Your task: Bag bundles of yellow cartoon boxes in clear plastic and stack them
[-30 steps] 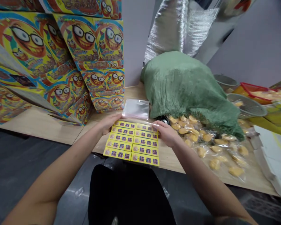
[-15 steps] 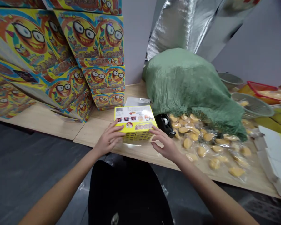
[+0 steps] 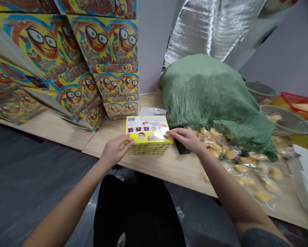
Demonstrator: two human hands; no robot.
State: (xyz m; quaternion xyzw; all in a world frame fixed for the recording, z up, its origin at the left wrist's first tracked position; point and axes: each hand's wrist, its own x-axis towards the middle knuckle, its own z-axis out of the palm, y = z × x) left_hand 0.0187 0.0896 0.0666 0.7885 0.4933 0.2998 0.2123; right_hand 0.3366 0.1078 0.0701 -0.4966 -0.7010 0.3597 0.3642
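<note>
A yellow and white printed carton (image 3: 148, 128) sits on the wooden bench, its barcode at the far left of the top panel. My left hand (image 3: 115, 150) is at its front left corner, thumb and fingers closed on the edge. At the opposite side, my right hand (image 3: 186, 138) has its fingers together, with the tips pressed on the right edge of the top panel. Partly behind that hand stands a black tape dispenser (image 3: 181, 148). Whether a strip of tape lies under my fingertips, I cannot make out.
Stacked cartoon-printed cartons (image 3: 97, 44) rise on the left. A green cloth (image 3: 207, 89) covers a mound, with several bagged yellow pieces (image 3: 263, 196) spread before it. Baskets (image 3: 287, 120), a red crate (image 3: 297, 99) and a white box (image 3: 306, 181) are on the right of the bench (image 3: 189, 171).
My right hand has moved up from the carton's front to its right top edge, now hiding part of the tape dispenser. My left fingers have drawn in to the front left corner.
</note>
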